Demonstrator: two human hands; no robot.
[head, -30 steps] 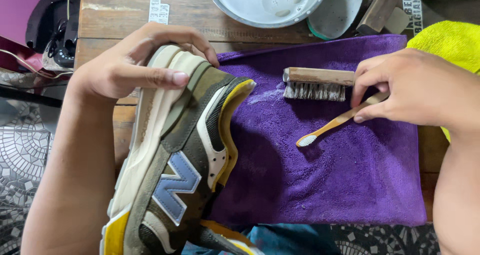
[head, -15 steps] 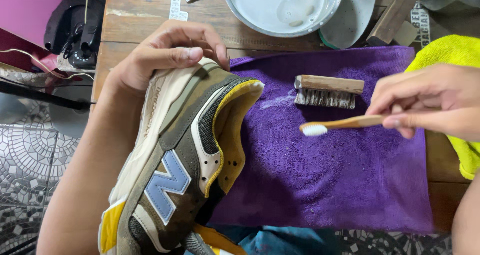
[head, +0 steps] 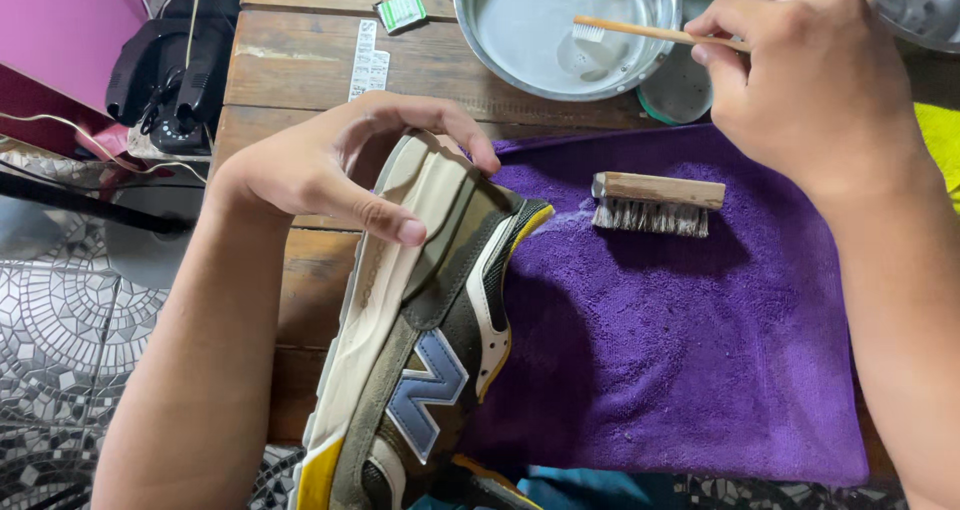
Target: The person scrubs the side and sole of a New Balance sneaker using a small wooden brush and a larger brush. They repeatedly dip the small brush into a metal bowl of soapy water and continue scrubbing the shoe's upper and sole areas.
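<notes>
1. While the left hand is gripping the sneaker at the purple towel's left edge,
2. the right hand is pinching a small brush over the water bowl beyond the towel.
3. 1 wooden brush is lying on the towel.

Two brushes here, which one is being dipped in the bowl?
The thin toothbrush-style brush, held in the right hand, with its head over the metal bowl. The chunky wooden-block brush lies untouched on the purple towel.

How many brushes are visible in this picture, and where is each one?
2. A small wooden-handled brush is held by the right hand over the metal bowl. A wooden block brush lies on the purple towel.
</notes>
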